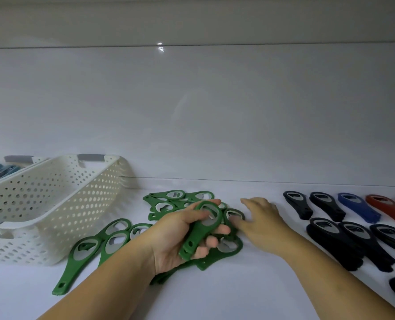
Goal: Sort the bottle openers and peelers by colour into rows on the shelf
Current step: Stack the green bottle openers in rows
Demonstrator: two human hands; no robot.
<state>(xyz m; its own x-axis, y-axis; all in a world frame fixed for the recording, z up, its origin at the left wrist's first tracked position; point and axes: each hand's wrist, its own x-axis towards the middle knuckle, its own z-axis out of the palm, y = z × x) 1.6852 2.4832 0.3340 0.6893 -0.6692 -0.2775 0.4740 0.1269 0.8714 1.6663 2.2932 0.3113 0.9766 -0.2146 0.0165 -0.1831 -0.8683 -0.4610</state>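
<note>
Green opener (201,229), left hand (180,236) grips

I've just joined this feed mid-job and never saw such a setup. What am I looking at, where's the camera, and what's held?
No machine here: these are a person's two bare hands, filmed by one camera worn on their head, looking forward and down. The left hand holds green bottle openers in its grip. The right hand rests open on the green pile on the white shelf. A white holed basket stands at left; dark openers, a blue opener and red openers lie in rows at right.
</note>
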